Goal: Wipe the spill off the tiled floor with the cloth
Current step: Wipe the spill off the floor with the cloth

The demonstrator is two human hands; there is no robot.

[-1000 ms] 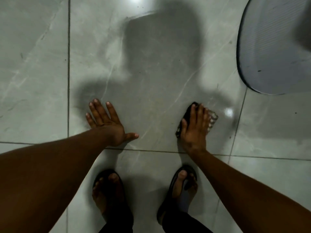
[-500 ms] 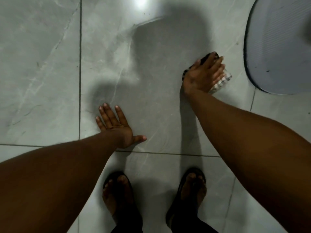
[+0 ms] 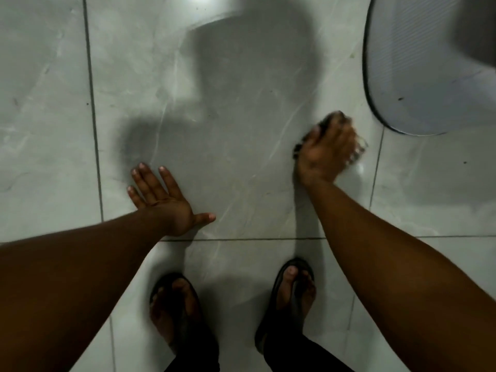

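Observation:
My right hand [image 3: 326,151] presses a dark and pale patterned cloth [image 3: 358,150] flat against the grey tiled floor [image 3: 228,124]; both are blurred by motion and only the cloth's edges show around the fingers. A small wet gleam [image 3: 359,169] lies on the tile just beside the cloth. My left hand [image 3: 163,200] rests flat on the floor with fingers spread, holding nothing, about a forearm's length left of the cloth.
A grey ribbed mat [image 3: 418,68] with a dark rounded edge lies at the upper right, close to the cloth. My two feet in dark sandals [image 3: 290,296] stand below the hands. Grout lines [image 3: 94,130] cross the floor.
My right hand has slid the cloth back toward me from its farther position near the mat. The left hand has stayed planted on the tile.

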